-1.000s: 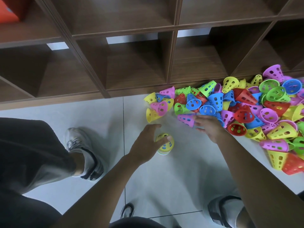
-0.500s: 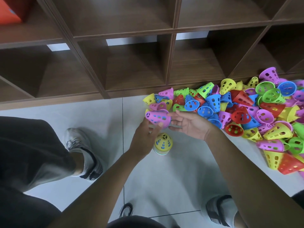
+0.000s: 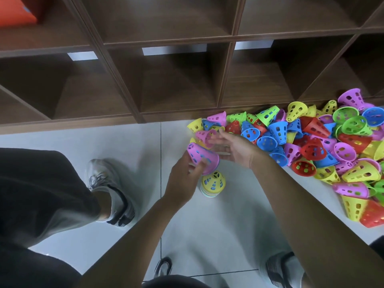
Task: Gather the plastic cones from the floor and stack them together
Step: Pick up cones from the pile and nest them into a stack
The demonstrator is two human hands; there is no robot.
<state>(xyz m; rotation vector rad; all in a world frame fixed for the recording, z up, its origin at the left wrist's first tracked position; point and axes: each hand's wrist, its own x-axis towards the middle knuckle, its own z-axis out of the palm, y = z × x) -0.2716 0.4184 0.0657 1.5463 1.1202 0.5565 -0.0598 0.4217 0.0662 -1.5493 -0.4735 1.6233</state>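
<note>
A heap of perforated plastic cones [image 3: 311, 142] in yellow, blue, red, green and purple lies on the floor against the shelf base. A short stack of cones [image 3: 213, 183] with a yellow one on top stands upright on the tile. My left hand [image 3: 182, 179] grips a purple cone [image 3: 202, 155], tilted, just above and left of the stack. My right hand [image 3: 232, 148] hovers with relaxed fingers to the right of the purple cone and holds nothing.
A dark wooden cubby shelf [image 3: 176, 80] runs along the far side, with an orange item [image 3: 14, 11] in its top left cubby. My left shoe [image 3: 110, 190] is planted left of the stack and my right shoe [image 3: 280, 269] is at the bottom. The floor is pale tile [image 3: 228, 235].
My right hand picked a purple cone from the heap and passed it to my left hand, which left the stack. The cone now hangs lower, closer to the stack.
</note>
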